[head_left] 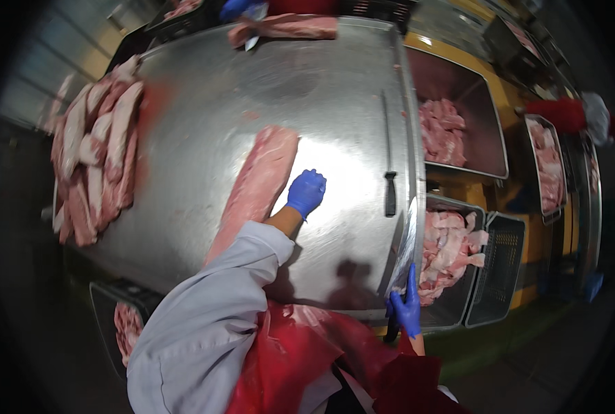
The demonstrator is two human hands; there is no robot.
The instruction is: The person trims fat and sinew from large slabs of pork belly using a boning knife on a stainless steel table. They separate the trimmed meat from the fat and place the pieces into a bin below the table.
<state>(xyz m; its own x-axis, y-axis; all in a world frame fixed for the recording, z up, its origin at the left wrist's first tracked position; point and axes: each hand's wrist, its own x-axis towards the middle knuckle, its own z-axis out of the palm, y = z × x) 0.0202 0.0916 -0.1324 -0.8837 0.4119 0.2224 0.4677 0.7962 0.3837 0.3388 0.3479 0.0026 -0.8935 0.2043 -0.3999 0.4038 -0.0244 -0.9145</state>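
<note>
A long pink pork loin [255, 179] lies slantwise on the steel table [190, 138]; my left sleeve covers its near end. Just right of the loin is my left hand [307, 192], blue-gloved and closed in a fist, with nothing showing out of it. At the table's right edge, my right hand [407, 307], also gloved in blue, is closed on a knife [391, 330], whose black handle shows below the fingers. One finger stretches forward along the edge, and the blade is hard to tell from the shiny rim. A sharpening steel [390, 193] with a black handle lies farther up.
Several meat strips [97, 152] are piled at the table's left edge. Across the table, a co-worker's gloved hand [242, 8] holds a knife at another loin [293, 27]. On the right stand a steel tub [490, 124] with meat, a filled crate [462, 297] and another dark crate [500, 269].
</note>
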